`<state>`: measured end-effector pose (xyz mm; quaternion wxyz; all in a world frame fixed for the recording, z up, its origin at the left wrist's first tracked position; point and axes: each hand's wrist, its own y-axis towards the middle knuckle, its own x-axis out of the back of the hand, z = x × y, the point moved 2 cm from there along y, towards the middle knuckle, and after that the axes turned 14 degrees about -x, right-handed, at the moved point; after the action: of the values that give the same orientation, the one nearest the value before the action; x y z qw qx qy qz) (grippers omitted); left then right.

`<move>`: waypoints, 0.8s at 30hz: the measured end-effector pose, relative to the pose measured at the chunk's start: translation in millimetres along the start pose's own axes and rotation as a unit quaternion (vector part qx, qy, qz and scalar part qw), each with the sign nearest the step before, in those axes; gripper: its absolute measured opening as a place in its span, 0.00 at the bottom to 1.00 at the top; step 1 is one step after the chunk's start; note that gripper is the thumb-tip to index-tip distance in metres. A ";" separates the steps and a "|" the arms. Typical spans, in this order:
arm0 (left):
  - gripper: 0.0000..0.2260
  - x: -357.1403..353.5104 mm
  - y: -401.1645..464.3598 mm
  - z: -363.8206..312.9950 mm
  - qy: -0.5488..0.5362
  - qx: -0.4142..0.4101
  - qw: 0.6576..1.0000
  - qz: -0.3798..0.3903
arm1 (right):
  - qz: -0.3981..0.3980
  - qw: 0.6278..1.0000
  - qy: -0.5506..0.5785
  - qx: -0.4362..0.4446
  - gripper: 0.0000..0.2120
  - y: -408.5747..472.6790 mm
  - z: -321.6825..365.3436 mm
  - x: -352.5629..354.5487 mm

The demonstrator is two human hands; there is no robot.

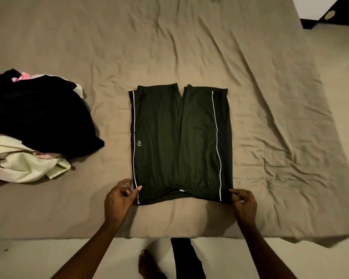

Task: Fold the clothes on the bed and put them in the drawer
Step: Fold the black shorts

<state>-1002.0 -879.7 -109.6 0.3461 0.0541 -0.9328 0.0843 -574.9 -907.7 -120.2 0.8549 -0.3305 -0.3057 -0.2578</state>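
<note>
— While our two hands are down at the near edge of the bed, where do we have the shorts?

— We have the dark shorts spread flat near the middle of that near edge, waistband toward us, legs pointing to the far side. Our left hand pinches the left waistband corner between thumb and fingers; our right hand has its fingers curled onto the right corner. The hands sit well apart, one at each side

— And the step, as we judge it?

— Squaring up before the first fold, we think. We should keep both corners taut and level so the white side stripes run straight, then carry one half over the other along the centre seam, matching the leg hems

— What could spoil it?

— The sheet is rumpled, so we should lift slightly rather than drag, or creases will travel into the cloth

— And the rest?

— The heap of clothes waits by the left edge, unfolded. We see no drawer
</note>
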 end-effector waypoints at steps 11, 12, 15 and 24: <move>0.08 -69.0 118.5 -84.8 0.053 -0.081 0.994 0.042 | -0.028 1.000 -0.004 -0.012 0.04 85.2 70.3 -29.9; 0.08 -83.1 136.3 -96.9 0.050 -0.103 0.992 0.051 | -0.038 0.999 0.001 -0.008 0.04 103.4 82.0 -33.5; 0.08 -122.5 185.4 -135.5 0.055 -0.164 0.983 0.062 | -0.054 0.999 0.005 0.005 0.04 154.2 116.7 -44.8; 0.11 -234.6 329.0 -236.0 0.056 -0.254 0.963 0.070 | -0.046 0.998 0.014 0.050 0.07 260.2 201.3 -84.5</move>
<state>-727.1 -501.4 -126.6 0.3936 -0.1057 -0.9041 -0.1284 -535.9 -573.4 -165.1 0.8618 -0.2696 -0.3206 -0.2859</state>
